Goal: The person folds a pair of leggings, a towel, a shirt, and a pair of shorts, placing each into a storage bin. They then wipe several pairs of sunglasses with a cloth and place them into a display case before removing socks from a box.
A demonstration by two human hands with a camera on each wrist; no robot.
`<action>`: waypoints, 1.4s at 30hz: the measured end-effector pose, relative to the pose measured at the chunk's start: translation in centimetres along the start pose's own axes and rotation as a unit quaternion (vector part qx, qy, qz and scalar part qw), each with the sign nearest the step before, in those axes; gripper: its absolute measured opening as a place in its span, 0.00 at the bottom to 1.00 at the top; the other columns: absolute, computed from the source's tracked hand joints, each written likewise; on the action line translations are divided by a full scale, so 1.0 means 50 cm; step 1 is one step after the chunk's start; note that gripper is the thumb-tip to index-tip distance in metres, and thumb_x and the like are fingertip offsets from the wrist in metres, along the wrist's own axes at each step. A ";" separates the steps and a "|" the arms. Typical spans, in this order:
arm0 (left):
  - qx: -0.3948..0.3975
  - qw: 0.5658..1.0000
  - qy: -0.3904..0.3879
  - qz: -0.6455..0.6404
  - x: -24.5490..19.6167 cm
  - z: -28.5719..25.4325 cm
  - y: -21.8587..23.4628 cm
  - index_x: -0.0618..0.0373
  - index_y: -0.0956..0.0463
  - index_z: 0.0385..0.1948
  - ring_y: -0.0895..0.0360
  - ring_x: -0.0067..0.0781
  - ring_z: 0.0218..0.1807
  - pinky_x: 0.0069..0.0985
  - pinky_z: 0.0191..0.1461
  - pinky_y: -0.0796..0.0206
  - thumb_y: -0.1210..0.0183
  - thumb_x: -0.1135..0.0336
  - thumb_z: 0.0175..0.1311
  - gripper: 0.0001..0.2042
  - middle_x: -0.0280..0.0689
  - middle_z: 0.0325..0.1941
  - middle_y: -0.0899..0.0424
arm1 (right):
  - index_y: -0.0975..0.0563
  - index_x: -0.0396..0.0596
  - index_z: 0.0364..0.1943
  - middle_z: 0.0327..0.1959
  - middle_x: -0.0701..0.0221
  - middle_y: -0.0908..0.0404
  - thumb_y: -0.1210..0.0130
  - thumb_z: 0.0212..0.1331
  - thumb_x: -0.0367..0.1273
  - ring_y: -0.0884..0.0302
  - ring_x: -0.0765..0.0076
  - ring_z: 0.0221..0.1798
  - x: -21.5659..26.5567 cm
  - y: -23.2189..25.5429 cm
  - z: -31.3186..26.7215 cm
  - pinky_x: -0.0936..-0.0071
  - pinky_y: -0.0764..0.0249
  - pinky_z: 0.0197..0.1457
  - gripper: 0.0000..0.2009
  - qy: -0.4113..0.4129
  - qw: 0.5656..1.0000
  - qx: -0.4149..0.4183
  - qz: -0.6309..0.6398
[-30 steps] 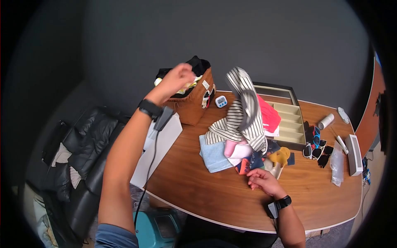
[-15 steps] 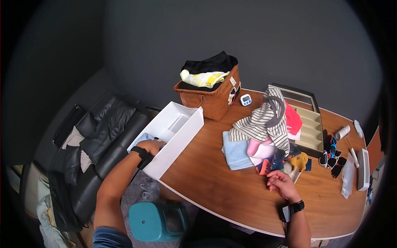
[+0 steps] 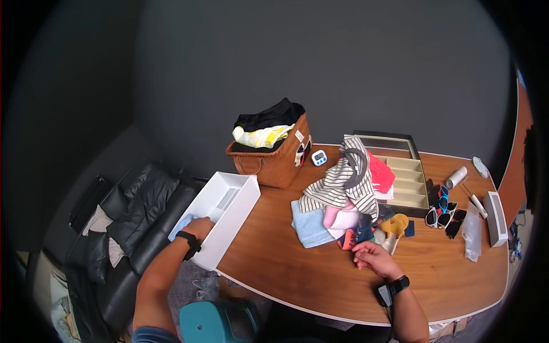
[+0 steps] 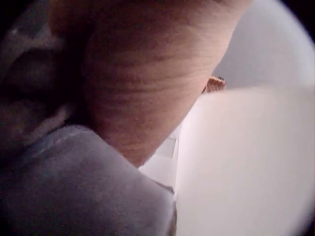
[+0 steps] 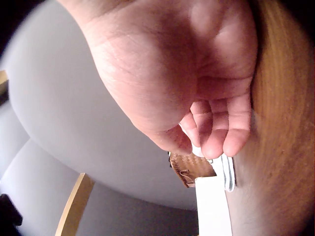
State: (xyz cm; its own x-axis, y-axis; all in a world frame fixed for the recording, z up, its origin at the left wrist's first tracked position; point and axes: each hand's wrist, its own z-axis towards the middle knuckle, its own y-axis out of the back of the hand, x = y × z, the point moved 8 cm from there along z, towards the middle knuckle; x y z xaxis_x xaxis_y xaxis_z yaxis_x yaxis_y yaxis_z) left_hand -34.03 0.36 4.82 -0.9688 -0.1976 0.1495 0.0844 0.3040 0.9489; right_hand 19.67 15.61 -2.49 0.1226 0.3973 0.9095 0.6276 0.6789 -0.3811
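Observation:
My left hand (image 3: 200,227) reaches down inside the long white box (image 3: 235,233) at the table's left edge. Beside its fingers lies a light blue folded cloth (image 3: 180,226), which looks grey-blue (image 4: 93,182) in the left wrist view. The fingertips are hidden, so I cannot tell whether they grip the cloth. My right hand (image 3: 376,260) rests on the table with fingers loosely bent and nothing held. Just beyond it is a pile with a striped garment (image 3: 329,188), a light blue towel (image 3: 311,228), pink and white cloth (image 3: 341,222) and mustard cloth (image 3: 394,224).
A brown basket (image 3: 274,171) full of clothes stands behind the box, with a small timer (image 3: 319,158) at its right. A compartment case (image 3: 403,177) sits behind the pile. Sunglasses (image 3: 443,217), a plastic bag (image 3: 473,234) and a narrow white box (image 3: 495,220) lie at the right.
My left hand has come down from in front of the basket into the white box, beside the blue cloth. The right hand has stayed by the pile. The head view has shifted.

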 end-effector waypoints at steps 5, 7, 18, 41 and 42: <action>-0.216 0.975 0.007 -0.052 0.076 -0.025 0.211 0.60 0.21 0.38 0.23 0.54 0.49 0.41 0.53 0.30 0.37 0.64 0.44 0.17 0.53 0.45 0.22 | 0.25 0.41 0.49 0.35 0.70 0.20 0.46 0.65 0.25 0.22 0.79 0.31 -0.006 -0.001 0.003 0.79 0.22 0.38 0.10 -0.002 1.000 0.004 -0.023; -0.358 0.927 0.026 -0.113 0.035 -0.091 0.383 0.63 0.24 0.39 0.24 0.54 0.47 0.39 0.52 0.31 0.38 0.68 0.46 0.16 0.51 0.43 0.23 | 0.25 0.41 0.48 0.35 0.70 0.20 0.46 0.65 0.25 0.22 0.79 0.31 -0.004 0.000 0.003 0.79 0.22 0.37 0.10 0.001 1.000 0.001 -0.025; -0.454 0.844 -0.126 -0.257 -0.256 0.028 0.628 0.64 0.27 0.37 0.22 0.42 0.34 0.35 0.41 0.31 0.45 0.63 0.63 0.11 0.50 0.31 0.22 | 0.26 0.41 0.49 0.35 0.69 0.20 0.47 0.66 0.26 0.22 0.79 0.31 -0.003 0.001 0.001 0.79 0.21 0.38 0.10 0.013 1.000 -0.007 -0.026; 0.131 0.943 0.133 -0.274 0.042 0.028 0.094 0.58 0.33 0.60 0.21 0.30 0.34 0.27 0.34 0.27 0.28 0.54 0.44 0.39 0.41 0.40 0.19 | 0.25 0.42 0.48 0.33 0.72 0.20 0.46 0.67 0.28 0.22 0.80 0.30 -0.004 -0.005 0.002 0.81 0.23 0.36 0.09 0.001 1.000 -0.003 -0.023; 0.149 0.942 0.128 -0.273 0.059 0.022 0.042 0.58 0.35 0.62 0.21 0.33 0.36 0.28 0.36 0.27 0.26 0.51 0.41 0.43 0.43 0.43 0.19 | 0.25 0.42 0.48 0.33 0.72 0.20 0.46 0.67 0.28 0.22 0.79 0.30 -0.004 -0.002 0.003 0.81 0.23 0.36 0.09 0.004 1.000 -0.008 -0.024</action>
State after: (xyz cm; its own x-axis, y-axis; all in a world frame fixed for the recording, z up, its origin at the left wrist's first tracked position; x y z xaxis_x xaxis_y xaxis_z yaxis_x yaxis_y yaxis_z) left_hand -36.94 1.43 6.94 -0.7583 -0.6063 -0.2397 -0.5157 0.3328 0.7895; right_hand 19.47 15.55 -2.64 0.0988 0.3598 0.9278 0.6453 0.6866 -0.3350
